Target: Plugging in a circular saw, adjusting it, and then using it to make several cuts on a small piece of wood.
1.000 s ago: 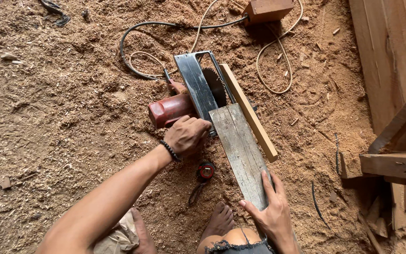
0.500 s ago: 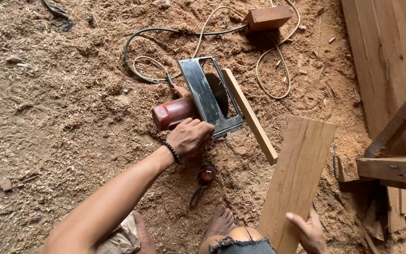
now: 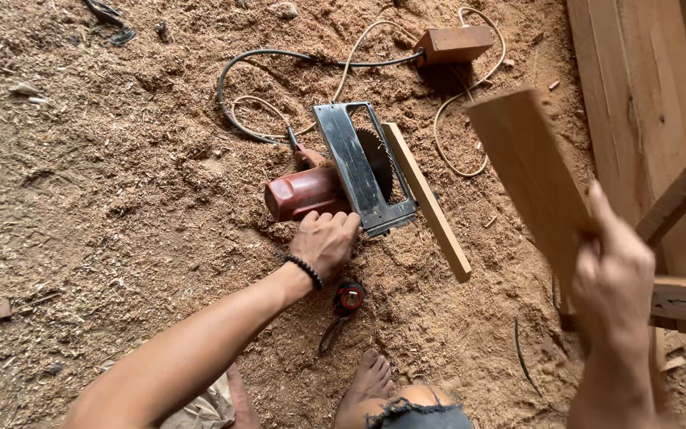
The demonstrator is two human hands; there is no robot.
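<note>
My left hand (image 3: 323, 242), with a black bead bracelet at the wrist, rests on the red circular saw (image 3: 335, 179). The saw lies on its side on the sawdust floor, its metal base plate and toothed blade upward. My right hand (image 3: 613, 274) holds a flat wooden board (image 3: 529, 171) up in the air at the right, blurred by motion. A thin wooden strip (image 3: 426, 199) lies on the ground beside the saw's base plate.
A small red tape measure (image 3: 348, 298) lies by my bare foot (image 3: 367, 381). Cables (image 3: 279, 56) loop over the sawdust toward a wooden block (image 3: 454, 44) at the top. Timber planks and a frame (image 3: 660, 119) stand at the right.
My right hand has taken the board off the saw's base plate and lifted it up and to the right. My left hand has stayed at the saw.
</note>
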